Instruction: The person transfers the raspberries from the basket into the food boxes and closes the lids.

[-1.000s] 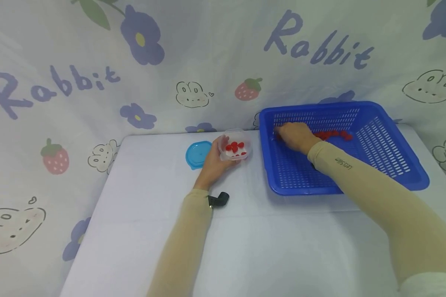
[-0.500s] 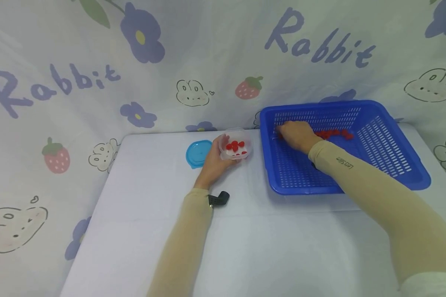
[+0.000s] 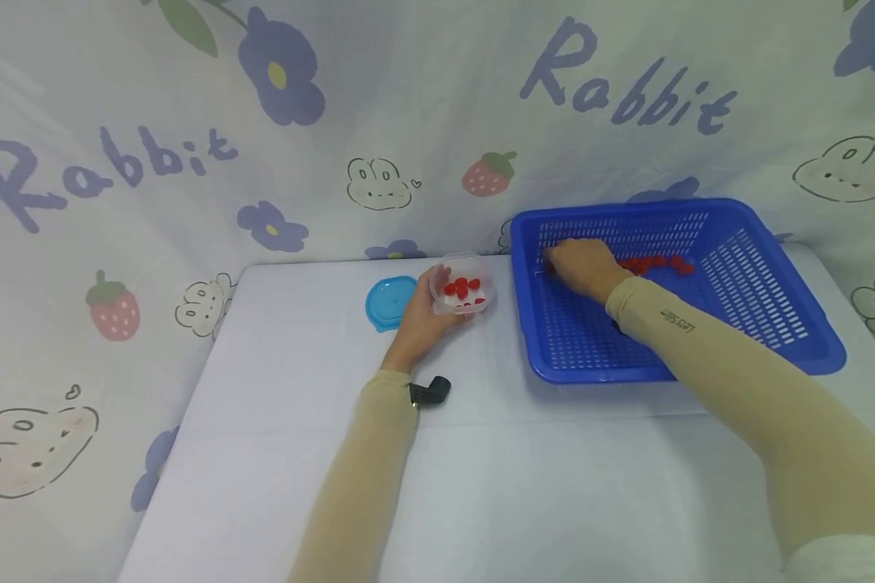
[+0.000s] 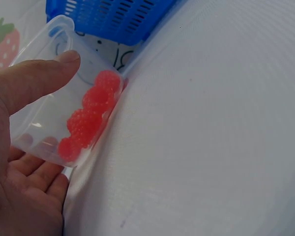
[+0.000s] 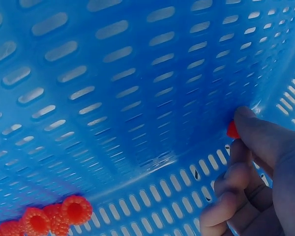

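Note:
My left hand [image 3: 417, 325] holds a small clear plastic container [image 3: 443, 304] on the table, thumb on one side and fingers on the other. Inside lie several red raspberries [image 4: 86, 123], gathered along the bottom in the left wrist view. My right hand [image 3: 582, 265] reaches down into the blue basket [image 3: 598, 376] at its back left corner. In the right wrist view, its thumb and index finger pinch a raspberry [image 5: 233, 130], mostly covered by the fingers. More raspberries [image 5: 76, 210] sit along the basket's back wall, away from the hand.
A light blue lid [image 3: 389, 303] lies flat on the table, just left of the container and partly behind my left hand. The basket's raised left wall stands between the container and my right hand. A printed cloth [image 3: 408, 81] hangs behind the table [image 3: 299, 453].
Both hands stay in nearly the same places, the left on the container and the right in the basket corner. The view has shifted very slightly.

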Motion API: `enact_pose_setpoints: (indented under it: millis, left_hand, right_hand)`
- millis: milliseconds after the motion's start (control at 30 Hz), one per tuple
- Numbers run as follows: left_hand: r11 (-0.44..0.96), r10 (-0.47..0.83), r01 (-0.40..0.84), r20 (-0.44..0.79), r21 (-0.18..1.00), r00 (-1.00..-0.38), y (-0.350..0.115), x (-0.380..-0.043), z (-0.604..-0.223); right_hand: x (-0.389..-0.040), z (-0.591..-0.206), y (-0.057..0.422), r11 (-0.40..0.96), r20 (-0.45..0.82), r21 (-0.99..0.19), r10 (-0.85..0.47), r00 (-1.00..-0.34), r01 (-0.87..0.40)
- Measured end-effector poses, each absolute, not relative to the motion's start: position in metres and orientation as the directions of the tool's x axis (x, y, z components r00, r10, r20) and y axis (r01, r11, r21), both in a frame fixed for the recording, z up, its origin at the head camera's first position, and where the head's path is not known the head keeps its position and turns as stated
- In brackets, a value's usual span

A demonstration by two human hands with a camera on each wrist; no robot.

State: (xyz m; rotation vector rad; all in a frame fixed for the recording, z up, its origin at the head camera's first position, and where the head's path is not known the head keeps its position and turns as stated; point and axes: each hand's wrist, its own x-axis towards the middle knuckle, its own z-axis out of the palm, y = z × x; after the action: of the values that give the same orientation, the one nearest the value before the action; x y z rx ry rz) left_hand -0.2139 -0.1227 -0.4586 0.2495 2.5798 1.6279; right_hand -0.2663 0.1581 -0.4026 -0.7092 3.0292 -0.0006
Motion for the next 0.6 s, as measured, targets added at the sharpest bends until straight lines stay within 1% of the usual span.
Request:
enact_pose_setpoints:
  millis: [300,600]
  left_hand:
    - [0.414,0.192,0.109,0.030,0.904,-0.981,-0.123,-0.214,-0.459]
    - [0.414,0.192,0.105,0.026,0.904,-0.981,-0.124,-0.214,-0.459]
  right_hand:
    - [-0.265,-0.395,0.157,0.901,-0.048,-0.023,-0.434,-0.900,-0.433]
    - [-0.263,-0.386,0.153,0.899,-0.075,-0.068,-0.436,-0.897,-0.432]
